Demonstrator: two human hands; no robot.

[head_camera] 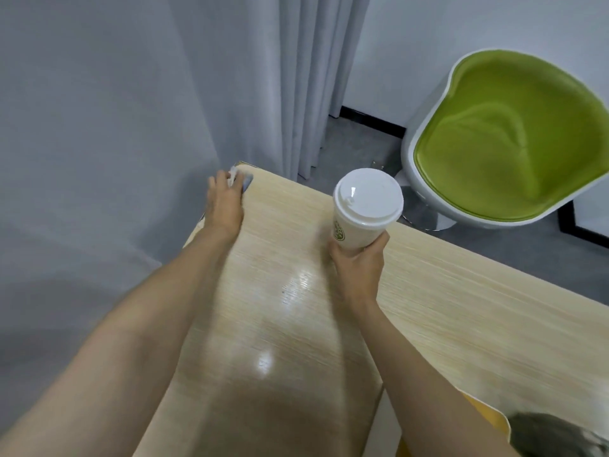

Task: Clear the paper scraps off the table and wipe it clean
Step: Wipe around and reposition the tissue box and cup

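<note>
The cloth (246, 183), blue-grey with something white bunched against it, sits at the far left corner of the table (461, 308), pressed under the fingers of our left hand (225, 206). Only a small edge of it shows past the fingertips, so we cannot tell whether the white bit is a fold of the cloth or a paper scrap swept along with it. The left hand lies flat and spread over it, palm down, arm stretched across the tabletop.

We see no loose paper scraps on the bare wood, so we judge that the clearing is mostly done and that we are in the wiping step, working the far corner.

Our right hand (357, 262) is closed around the lower part of 1 paper cup (364, 214) with a white lid, holding it upright near the far edge, well apart from the cloth. Whether the cup's base touches the table or is just lifted is hidden by the fingers; we take it that the cup is held out of the wipe's path.

The next move calls for drawing the cloth back from the corner toward us in even pressure, keeping any gathered scrap trapped under it and off the table's left edge, then passing under where the cup stood. The cup must stay level while the left arm sweeps.

Beyond the table stand a green chair (507, 136) and grey curtains (313, 77).
</note>
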